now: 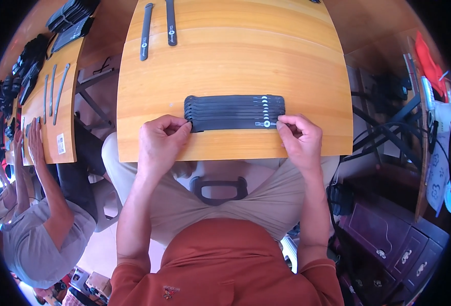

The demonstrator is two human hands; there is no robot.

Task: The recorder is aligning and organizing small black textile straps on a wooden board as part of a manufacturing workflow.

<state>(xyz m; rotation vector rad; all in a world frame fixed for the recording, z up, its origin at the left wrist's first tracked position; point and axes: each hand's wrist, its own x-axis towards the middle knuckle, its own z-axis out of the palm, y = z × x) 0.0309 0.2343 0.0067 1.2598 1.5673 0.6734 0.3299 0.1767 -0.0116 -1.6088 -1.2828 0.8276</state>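
Several black straps (228,106) lie side by side in an overlapping row near the front of the wooden table (235,66), with white printing near their right ends. The nearest strap (223,125) runs along the front of this row. My left hand (160,143) pinches its left end between thumb and fingers. At the other end, my right hand (304,142) grips the strap's right tip the same way. Two loose straps, one long (146,33) and another beside it (171,24), lie at the table's far left.
To the left, another person's hand (35,143) rests at a second wooden table (62,115) with loose straps (60,94) and bundled black straps (71,35) on it. A dark purple cabinet (383,229) stands at lower right. Black cables hang beside my table's right edge.
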